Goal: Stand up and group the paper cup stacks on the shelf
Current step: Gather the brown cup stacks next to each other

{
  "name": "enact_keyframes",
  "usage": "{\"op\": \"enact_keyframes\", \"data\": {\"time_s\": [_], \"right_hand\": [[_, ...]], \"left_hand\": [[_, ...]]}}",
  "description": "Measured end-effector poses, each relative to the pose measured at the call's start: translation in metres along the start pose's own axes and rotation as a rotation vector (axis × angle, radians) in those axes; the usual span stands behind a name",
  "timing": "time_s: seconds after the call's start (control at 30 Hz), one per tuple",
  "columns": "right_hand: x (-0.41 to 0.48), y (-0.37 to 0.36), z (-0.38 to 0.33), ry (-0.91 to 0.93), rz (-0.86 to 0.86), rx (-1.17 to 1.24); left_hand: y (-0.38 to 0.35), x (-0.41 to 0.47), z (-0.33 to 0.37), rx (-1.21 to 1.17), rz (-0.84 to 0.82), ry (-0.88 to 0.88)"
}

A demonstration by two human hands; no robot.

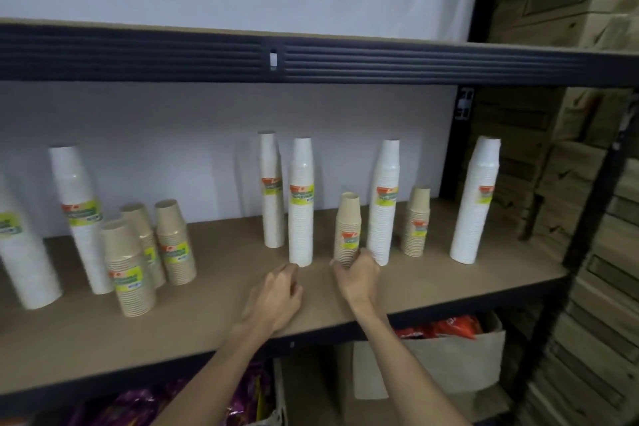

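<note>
Several wrapped paper cup stacks stand upright on the brown shelf board [214, 308]. My right hand [358, 275] grips the base of a short brown stack [348, 221] in the middle. My left hand [276, 297] hovers over the board, fingers loosely curled and holding nothing, just below a tall white stack [301, 204]. More tall white stacks stand behind [272, 190], to the right [384, 201] and at the far right [475, 204]. Another short brown stack [416, 223] stands between those. At the left, three brown stacks [129, 266] cluster beside two white ones [79, 214].
A dark metal shelf beam [311, 60] runs overhead, and a black upright post [587, 218] stands at the right. Below the board are a beige bag [460, 360] with red packets and purple packets [138, 405]. Wood-pattern wall at the right.
</note>
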State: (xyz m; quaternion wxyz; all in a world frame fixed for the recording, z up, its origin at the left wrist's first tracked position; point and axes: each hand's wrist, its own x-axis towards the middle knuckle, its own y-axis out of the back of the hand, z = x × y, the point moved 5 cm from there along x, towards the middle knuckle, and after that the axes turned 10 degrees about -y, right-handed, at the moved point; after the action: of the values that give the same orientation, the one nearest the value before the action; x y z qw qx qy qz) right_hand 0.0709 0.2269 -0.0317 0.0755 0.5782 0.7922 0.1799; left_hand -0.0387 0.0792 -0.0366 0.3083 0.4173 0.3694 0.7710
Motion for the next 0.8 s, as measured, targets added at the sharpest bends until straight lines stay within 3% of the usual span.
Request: {"op": "enact_keyframes", "data": {"time_s": [0.23,0.53,0.67,0.8], "right_hand": [[-0.003,-0.011,0.001,0.027,-0.033,-0.066],[-0.095,-0.076,-0.032,0.186,-0.39,-0.047],[-0.122,-0.119,-0.052,0.19,-0.454,-0.074],[-0.144,-0.157,-0.073,0.219,-0.492,-0.075]], "left_hand": [[0.025,-0.025,-0.015,0.071,-0.018,0.024],[0.094,-0.103,-0.08,0.282,0.143,0.101],[0.131,-0.157,-0.122,0.327,0.327,0.293],[0.158,-0.181,-0.166,0.3,0.307,0.487]]}}
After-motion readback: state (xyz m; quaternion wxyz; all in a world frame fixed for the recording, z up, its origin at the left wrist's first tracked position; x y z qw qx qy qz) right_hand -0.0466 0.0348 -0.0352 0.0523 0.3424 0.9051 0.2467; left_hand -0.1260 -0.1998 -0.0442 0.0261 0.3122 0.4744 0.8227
